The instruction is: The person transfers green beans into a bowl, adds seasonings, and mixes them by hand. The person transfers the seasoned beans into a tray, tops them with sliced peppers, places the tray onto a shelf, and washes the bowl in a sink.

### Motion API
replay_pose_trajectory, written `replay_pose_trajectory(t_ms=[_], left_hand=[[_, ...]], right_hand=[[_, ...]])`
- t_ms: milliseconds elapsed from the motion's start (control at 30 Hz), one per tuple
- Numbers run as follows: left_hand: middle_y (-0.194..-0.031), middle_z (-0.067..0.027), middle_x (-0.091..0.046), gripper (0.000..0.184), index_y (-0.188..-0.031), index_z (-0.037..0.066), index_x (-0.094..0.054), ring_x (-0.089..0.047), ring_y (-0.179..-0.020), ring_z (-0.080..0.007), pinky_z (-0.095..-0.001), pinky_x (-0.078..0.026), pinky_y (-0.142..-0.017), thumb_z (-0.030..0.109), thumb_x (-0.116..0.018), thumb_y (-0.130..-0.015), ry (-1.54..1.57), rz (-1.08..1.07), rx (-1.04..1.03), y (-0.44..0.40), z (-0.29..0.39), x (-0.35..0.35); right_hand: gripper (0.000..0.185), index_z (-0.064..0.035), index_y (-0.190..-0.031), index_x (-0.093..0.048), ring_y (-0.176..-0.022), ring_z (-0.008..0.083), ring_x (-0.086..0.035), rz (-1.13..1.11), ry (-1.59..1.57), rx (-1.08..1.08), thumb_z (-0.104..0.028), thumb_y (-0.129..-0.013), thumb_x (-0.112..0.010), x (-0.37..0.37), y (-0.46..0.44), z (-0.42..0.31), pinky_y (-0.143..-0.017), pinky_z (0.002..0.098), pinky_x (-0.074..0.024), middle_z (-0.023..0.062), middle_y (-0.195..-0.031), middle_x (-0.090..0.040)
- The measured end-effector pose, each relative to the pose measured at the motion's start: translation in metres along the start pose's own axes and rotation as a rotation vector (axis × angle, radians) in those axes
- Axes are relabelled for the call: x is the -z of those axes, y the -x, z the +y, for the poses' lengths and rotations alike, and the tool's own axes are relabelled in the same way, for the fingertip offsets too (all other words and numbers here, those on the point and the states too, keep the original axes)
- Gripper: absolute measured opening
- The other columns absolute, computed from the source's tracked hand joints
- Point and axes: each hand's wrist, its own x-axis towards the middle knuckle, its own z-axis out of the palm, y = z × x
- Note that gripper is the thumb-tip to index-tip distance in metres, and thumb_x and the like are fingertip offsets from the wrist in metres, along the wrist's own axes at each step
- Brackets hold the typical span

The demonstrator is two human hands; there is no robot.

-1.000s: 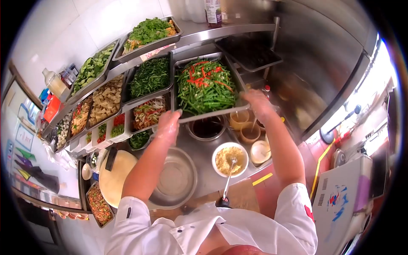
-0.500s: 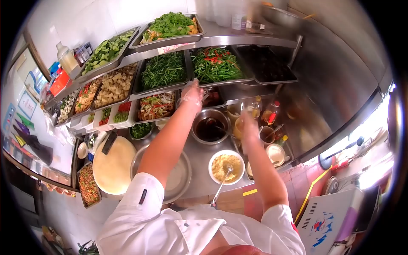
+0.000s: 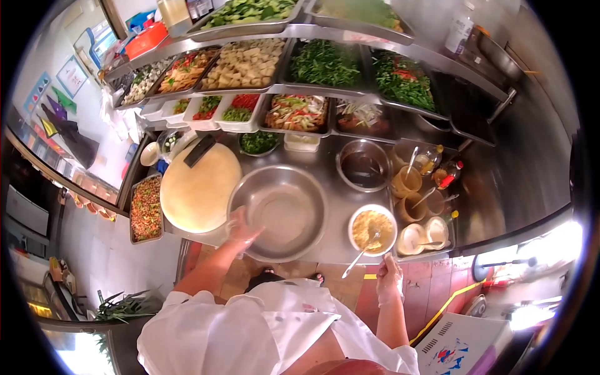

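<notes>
My left hand point(image 3: 242, 232), in a clear glove, has its fingers spread at the left rim of a large metal basin point(image 3: 281, 209). Nothing lies in the basin. My right hand point(image 3: 390, 273), also gloved, has its fingers drawn together just below a white bowl point(image 3: 356, 228) of pale yellow minced food point(image 3: 370, 226). A spoon point(image 3: 359, 257) leans in that bowl, its handle pointing toward me. Whether my right fingers hold anything is too small to tell. The tray of green beans with red pepper strips point(image 3: 405, 81) rests on the shelf.
A round board point(image 3: 201, 190) with a cleaver point(image 3: 200, 151) lies left of the basin. Beyond are a bowl of dark sauce point(image 3: 362, 165), sauce jars point(image 3: 407, 180) and bottles point(image 3: 447, 174). Shelves point(image 3: 250, 36) with food trays run across the back.
Both hands have let go of the green bean tray and come back toward my body, the left to the basin, the right below the white bowl. The view has shifted, too.
</notes>
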Motion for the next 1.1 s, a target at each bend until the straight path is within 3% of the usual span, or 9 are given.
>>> replay_pose_trajectory(t_ms=[100,133,200,333,467,533,733,833,1100], left_hand=[[-0.138,-0.0237,-0.055,0.078,-0.136,-0.003,-0.053,-0.051,-0.132,-0.0370,-0.0450,-0.046,-0.105,0.039,-0.085,-0.079,0.025,0.193,0.647,0.022,0.006,0.043],[-0.123,-0.0190,-0.063,0.071,-0.129,-0.006,-0.057,-0.062,-0.113,-0.0356,-0.0456,-0.048,-0.102,0.035,-0.085,-0.079,0.117,0.190,0.550,0.021,-0.068,0.011],[-0.113,-0.0137,-0.066,0.059,-0.125,-0.006,-0.060,-0.065,-0.103,-0.0315,-0.0442,-0.051,-0.097,0.027,-0.084,-0.083,0.649,-0.144,0.764,0.020,-0.106,0.002],[-0.113,-0.0114,-0.066,0.046,-0.125,-0.004,-0.060,-0.065,-0.103,-0.0272,-0.0424,-0.054,-0.092,0.015,-0.077,-0.086,0.988,-0.129,0.937,0.022,-0.129,-0.009],[-0.112,-0.0111,-0.066,0.039,-0.124,-0.001,-0.060,-0.067,-0.098,-0.0251,-0.0405,-0.056,-0.087,0.004,-0.067,-0.086,1.081,-0.099,0.804,0.021,-0.097,0.028],[-0.087,-0.0032,-0.061,0.023,-0.104,0.005,-0.070,-0.055,-0.075,-0.0163,-0.0359,-0.045,-0.070,0.012,-0.073,-0.082,1.067,-0.099,0.753,0.043,-0.075,0.053],[-0.099,-0.0063,-0.067,0.035,-0.118,0.002,-0.065,-0.063,-0.085,-0.0175,-0.0327,-0.052,-0.072,0.011,-0.071,-0.085,0.983,-0.274,0.569,0.124,-0.054,0.063],[-0.120,-0.0109,-0.066,0.048,-0.131,0.000,-0.057,-0.065,-0.110,-0.0246,-0.0421,-0.053,-0.098,0.008,-0.070,-0.086,0.889,-0.432,0.475,0.177,-0.022,0.038],[-0.114,-0.0105,-0.068,0.038,-0.117,-0.001,-0.064,-0.066,-0.103,-0.0235,-0.0379,-0.053,-0.095,0.010,-0.073,-0.082,0.792,-0.915,0.216,0.404,0.143,-0.079]], right_hand=[[0.029,-0.0105,-0.082,-0.065,-0.063,0.0060,-0.041,-0.036,0.124,0.021,-0.035,-0.097,-0.071,-0.043,0.042,0.006,-0.059,0.0228,-0.0330,-0.0040,-0.068,-0.049],[0.029,-0.0105,-0.082,-0.065,-0.063,0.0060,-0.041,-0.015,0.110,0.024,-0.035,-0.097,-0.071,-0.055,0.052,0.014,-0.059,0.0228,-0.0330,-0.0040,-0.068,-0.049],[0.027,-0.0106,-0.085,-0.066,-0.064,0.0058,-0.042,-0.090,0.152,0.068,-0.035,-0.096,-0.070,-0.074,0.075,0.032,-0.059,0.0229,-0.0334,-0.0043,-0.067,-0.047],[0.030,-0.0093,-0.079,-0.064,-0.068,0.0088,-0.046,-0.035,0.356,0.012,-0.033,-0.096,-0.067,-0.127,0.150,0.064,-0.064,0.0267,-0.0373,-0.0022,-0.070,-0.050],[0.031,-0.0089,-0.084,-0.067,-0.068,0.0085,-0.047,-0.085,0.435,0.057,-0.037,-0.097,-0.066,-0.141,0.212,0.082,-0.066,0.0262,-0.0391,-0.0024,-0.071,-0.053],[0.035,-0.0122,-0.077,-0.062,-0.067,0.0066,-0.042,-0.070,0.465,0.049,-0.041,-0.096,-0.067,-0.133,0.244,0.085,-0.062,0.0265,-0.0332,-0.0056,-0.067,-0.048],[0.036,-0.0120,-0.079,-0.064,-0.067,0.0061,-0.043,0.111,0.426,0.118,-0.044,-0.096,-0.067,-0.027,0.324,0.122,-0.062,0.0256,-0.0337,-0.0058,-0.069,-0.050],[0.027,-0.0093,-0.087,-0.069,-0.066,0.0050,-0.046,0.187,0.144,0.166,-0.033,-0.099,-0.067,0.039,0.379,0.142,-0.063,0.0235,-0.0385,-0.0055,-0.071,-0.053],[0.025,-0.0109,-0.074,-0.061,-0.062,0.0081,-0.044,0.637,-0.195,0.230,-0.025,-0.092,-0.070,0.270,0.561,0.227,-0.058,0.0261,-0.0327,-0.0034,-0.067,-0.050]])
